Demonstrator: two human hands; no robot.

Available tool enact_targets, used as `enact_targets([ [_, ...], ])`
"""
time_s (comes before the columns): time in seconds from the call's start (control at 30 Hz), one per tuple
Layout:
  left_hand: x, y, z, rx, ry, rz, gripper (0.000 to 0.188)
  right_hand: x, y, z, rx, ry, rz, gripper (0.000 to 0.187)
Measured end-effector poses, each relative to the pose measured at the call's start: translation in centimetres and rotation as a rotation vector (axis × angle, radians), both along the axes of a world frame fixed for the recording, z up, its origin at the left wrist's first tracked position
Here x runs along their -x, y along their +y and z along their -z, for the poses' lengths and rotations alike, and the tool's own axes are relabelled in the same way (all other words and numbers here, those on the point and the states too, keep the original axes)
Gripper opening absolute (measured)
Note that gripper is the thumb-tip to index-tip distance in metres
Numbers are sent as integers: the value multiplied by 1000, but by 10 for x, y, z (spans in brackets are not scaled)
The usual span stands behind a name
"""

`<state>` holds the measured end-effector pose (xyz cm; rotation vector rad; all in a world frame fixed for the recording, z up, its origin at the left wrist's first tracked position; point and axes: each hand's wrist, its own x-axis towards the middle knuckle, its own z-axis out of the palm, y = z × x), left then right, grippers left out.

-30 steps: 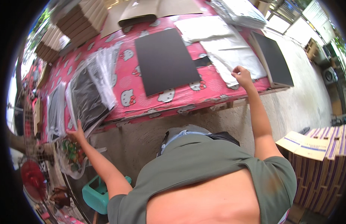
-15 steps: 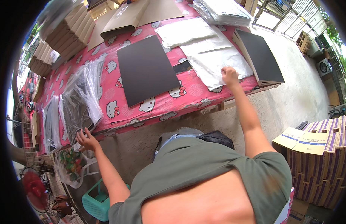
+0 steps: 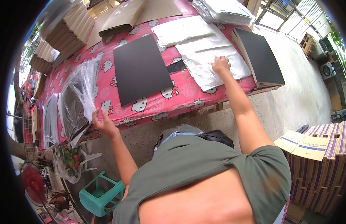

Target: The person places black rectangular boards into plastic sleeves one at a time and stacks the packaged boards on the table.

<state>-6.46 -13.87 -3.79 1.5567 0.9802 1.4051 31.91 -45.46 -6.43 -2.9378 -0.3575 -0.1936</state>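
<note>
My right hand (image 3: 221, 66) rests on a flat pile of white plastic sheets or bags (image 3: 203, 61), its fingers bent and slightly apart. My left hand (image 3: 104, 122) is at the table's near edge, fingers apart, beside the loose clear wrap of a plastic-covered stack of black boards (image 3: 73, 115). Whether it touches the wrap is hard to tell. Between my hands a bare black board (image 3: 142, 71) lies flat on the pink patterned table cover (image 3: 180, 98). A thick stack of black boards (image 3: 259, 56) stands right of the white plastic.
Brown cardboard stacks (image 3: 70, 28) and brown paper (image 3: 122, 20) occupy the far left and back. More clear plastic packs (image 3: 221, 13) lie at the back right. A green stool (image 3: 100, 196) and red fan (image 3: 34, 183) are lower left; stacked cartons (image 3: 318, 171) stand lower right.
My left hand has moved right, away from the corner of the wrapped boards. My right hand has slid farther in and left over the white plastic, its fingers loosening from a closed shape.
</note>
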Motion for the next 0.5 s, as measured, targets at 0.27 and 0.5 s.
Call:
enact_targets([
  [0.27,-92,-108,-37,-206,258,588,30,86,3,-29,-516,-109,-700,8],
  [0.5,-186,-180,19,-477,754,1103,51,98,0,-40,-433,291,-738,14],
])
